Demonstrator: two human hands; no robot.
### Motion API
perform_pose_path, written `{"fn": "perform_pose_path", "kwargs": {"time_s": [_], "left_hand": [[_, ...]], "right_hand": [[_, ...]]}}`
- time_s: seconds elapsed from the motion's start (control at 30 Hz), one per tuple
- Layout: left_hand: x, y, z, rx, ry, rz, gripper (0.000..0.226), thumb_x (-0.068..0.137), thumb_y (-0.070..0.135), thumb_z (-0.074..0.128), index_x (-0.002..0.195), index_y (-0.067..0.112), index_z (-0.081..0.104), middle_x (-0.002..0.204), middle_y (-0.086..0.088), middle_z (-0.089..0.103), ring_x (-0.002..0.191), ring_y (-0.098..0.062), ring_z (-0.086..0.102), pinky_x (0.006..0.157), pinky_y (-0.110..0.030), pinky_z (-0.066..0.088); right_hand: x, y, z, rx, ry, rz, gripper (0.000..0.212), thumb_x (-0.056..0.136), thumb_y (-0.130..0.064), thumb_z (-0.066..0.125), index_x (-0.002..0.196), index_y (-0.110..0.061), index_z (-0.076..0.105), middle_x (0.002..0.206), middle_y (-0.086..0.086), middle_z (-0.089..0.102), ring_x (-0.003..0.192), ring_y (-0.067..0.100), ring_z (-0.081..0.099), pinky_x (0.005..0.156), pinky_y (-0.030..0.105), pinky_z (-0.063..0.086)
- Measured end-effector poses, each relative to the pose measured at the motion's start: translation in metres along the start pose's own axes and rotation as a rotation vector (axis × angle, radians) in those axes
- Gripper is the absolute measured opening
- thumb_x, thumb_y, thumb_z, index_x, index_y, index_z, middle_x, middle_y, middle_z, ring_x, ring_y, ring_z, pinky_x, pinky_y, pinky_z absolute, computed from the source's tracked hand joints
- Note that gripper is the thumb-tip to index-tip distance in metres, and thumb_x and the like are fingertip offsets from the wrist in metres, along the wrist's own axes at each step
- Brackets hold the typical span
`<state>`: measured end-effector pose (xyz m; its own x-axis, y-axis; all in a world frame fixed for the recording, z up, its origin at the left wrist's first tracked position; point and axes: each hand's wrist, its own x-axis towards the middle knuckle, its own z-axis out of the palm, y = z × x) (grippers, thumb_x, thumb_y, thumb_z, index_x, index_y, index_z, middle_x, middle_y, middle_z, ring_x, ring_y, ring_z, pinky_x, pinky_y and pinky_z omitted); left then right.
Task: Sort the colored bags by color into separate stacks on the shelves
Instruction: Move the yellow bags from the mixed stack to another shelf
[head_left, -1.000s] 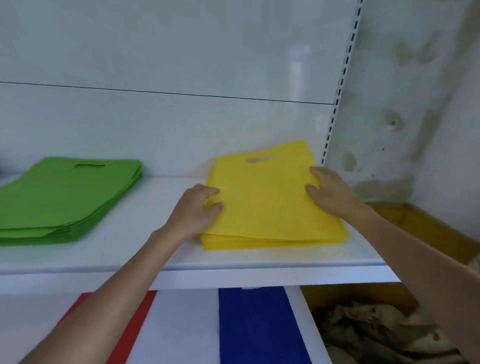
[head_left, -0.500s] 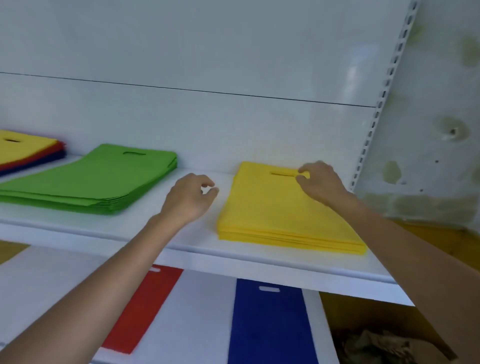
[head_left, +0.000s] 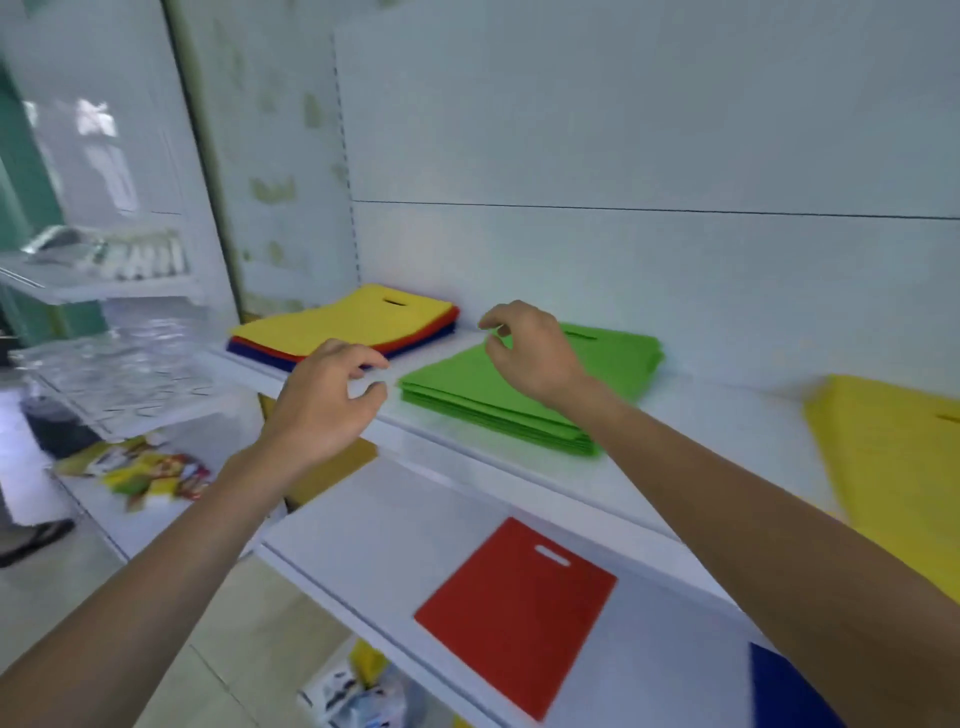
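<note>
On the lower shelf (head_left: 374, 545) a red bag (head_left: 514, 613) lies flat mid-shelf, with a blue bag (head_left: 789, 686) cut off at the right. The left hand (head_left: 332, 395) hovers at the upper shelf's (head_left: 727, 415) front edge and the right hand (head_left: 530, 353) over the green stack (head_left: 467, 384) — both loosely curled, holding nothing. A yellow stack (head_left: 893, 457) sits at the right end, a mixed stack (head_left: 348, 322) — yellow on top — at the left end.

Past the right hand (head_left: 530, 358) I see a white panelled back wall (head_left: 649, 130) with a slotted upright (head_left: 354, 223) at its left edge. Left of the left hand (head_left: 322, 405) are a stained pale wall (head_left: 270, 166) and blurred clear racks (head_left: 124, 379). Below that hand are beige floor tiles (head_left: 218, 639).
</note>
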<state>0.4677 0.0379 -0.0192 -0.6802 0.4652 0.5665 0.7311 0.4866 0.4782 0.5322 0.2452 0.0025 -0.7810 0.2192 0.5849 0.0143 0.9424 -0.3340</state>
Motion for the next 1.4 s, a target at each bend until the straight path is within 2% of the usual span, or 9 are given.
{"fn": "perform_pose_path", "kwargs": {"time_s": [0.17, 0.33, 0.53, 0.63, 0.83, 0.97, 1.2, 1.33, 1.4], "left_hand": [[0.028, -0.085, -0.038, -0.021, -0.04, -0.005, 0.019, 0.088, 0.012, 0.058, 0.105, 0.017, 0.064, 0.106, 0.001, 0.055, 0.096, -0.011, 0.054, 0.079, -0.025, 0.039], [0.056, -0.146, -0.05, -0.021, -0.072, 0.014, 0.019, 0.088, 0.012, 0.057, 0.105, 0.017, 0.064, 0.11, -0.001, 0.055, 0.098, -0.011, 0.052, 0.084, -0.03, 0.042], [0.105, -0.188, -0.032, -0.054, -0.07, 0.049, 0.019, 0.087, 0.013, 0.058, 0.104, 0.018, 0.064, 0.106, 0.0, 0.054, 0.094, -0.009, 0.051, 0.078, -0.024, 0.037], [0.131, -0.205, -0.02, -0.069, -0.088, 0.043, 0.019, 0.088, 0.013, 0.057, 0.105, 0.018, 0.064, 0.108, 0.001, 0.053, 0.097, -0.011, 0.051, 0.079, -0.025, 0.04], [0.186, -0.243, -0.029, -0.024, -0.038, 0.101, 0.02, 0.087, 0.011, 0.057, 0.105, 0.014, 0.065, 0.109, -0.002, 0.055, 0.099, -0.015, 0.054, 0.087, -0.033, 0.045], [0.222, -0.266, -0.022, -0.027, -0.045, 0.127, 0.02, 0.087, 0.011, 0.058, 0.105, 0.014, 0.065, 0.108, -0.004, 0.056, 0.097, -0.014, 0.054, 0.086, -0.031, 0.043], [0.286, -0.299, 0.015, -0.093, -0.233, 0.228, 0.018, 0.088, 0.017, 0.057, 0.104, 0.018, 0.065, 0.11, -0.003, 0.055, 0.102, -0.015, 0.055, 0.085, -0.028, 0.043], [0.32, -0.331, 0.027, -0.019, -0.378, 0.126, 0.028, 0.089, 0.023, 0.056, 0.115, 0.013, 0.061, 0.117, -0.006, 0.059, 0.106, -0.021, 0.056, 0.087, -0.032, 0.044], [0.327, -0.347, 0.037, -0.029, -0.449, 0.056, 0.034, 0.087, 0.029, 0.059, 0.117, 0.012, 0.059, 0.117, -0.006, 0.06, 0.105, -0.022, 0.056, 0.083, -0.03, 0.043]], "right_hand": [[0.054, -0.05, 0.065, 0.036, -0.011, -0.004, 0.03, 0.085, -0.006, 0.049, 0.11, -0.006, 0.064, 0.114, 0.014, 0.061, 0.107, 0.029, 0.055, 0.093, 0.038, 0.043], [0.086, -0.073, 0.116, 0.057, -0.02, 0.045, 0.031, 0.085, -0.007, 0.049, 0.113, -0.006, 0.062, 0.119, 0.011, 0.06, 0.107, 0.026, 0.055, 0.092, 0.035, 0.044], [0.136, -0.065, 0.141, 0.017, 0.014, 0.07, 0.03, 0.086, -0.006, 0.049, 0.113, -0.005, 0.061, 0.116, 0.011, 0.061, 0.105, 0.024, 0.057, 0.088, 0.034, 0.046], [0.166, -0.054, 0.154, -0.002, 0.016, 0.077, 0.029, 0.086, -0.007, 0.049, 0.112, -0.007, 0.061, 0.115, 0.01, 0.061, 0.104, 0.024, 0.057, 0.089, 0.039, 0.046], [0.224, -0.051, 0.179, 0.031, 0.058, 0.112, 0.029, 0.088, -0.006, 0.048, 0.115, -0.003, 0.06, 0.118, 0.011, 0.06, 0.105, 0.025, 0.057, 0.091, 0.037, 0.046], [0.242, -0.045, 0.197, -0.036, 0.01, 0.111, 0.03, 0.088, -0.008, 0.049, 0.116, -0.005, 0.058, 0.119, 0.011, 0.059, 0.106, 0.025, 0.056, 0.091, 0.04, 0.046], [0.255, -0.021, 0.195, -0.145, 0.114, 0.367, 0.029, 0.088, -0.007, 0.051, 0.115, -0.005, 0.059, 0.118, 0.011, 0.061, 0.104, 0.024, 0.057, 0.092, 0.035, 0.045], [0.251, -0.02, 0.19, -0.179, 0.233, 0.593, 0.031, 0.089, -0.01, 0.051, 0.118, -0.004, 0.056, 0.12, 0.011, 0.06, 0.107, 0.025, 0.056, 0.092, 0.037, 0.046], [0.244, -0.023, 0.193, -0.204, 0.261, 0.745, 0.033, 0.09, -0.014, 0.051, 0.122, -0.003, 0.053, 0.121, 0.012, 0.057, 0.107, 0.028, 0.054, 0.087, 0.038, 0.048]]}}
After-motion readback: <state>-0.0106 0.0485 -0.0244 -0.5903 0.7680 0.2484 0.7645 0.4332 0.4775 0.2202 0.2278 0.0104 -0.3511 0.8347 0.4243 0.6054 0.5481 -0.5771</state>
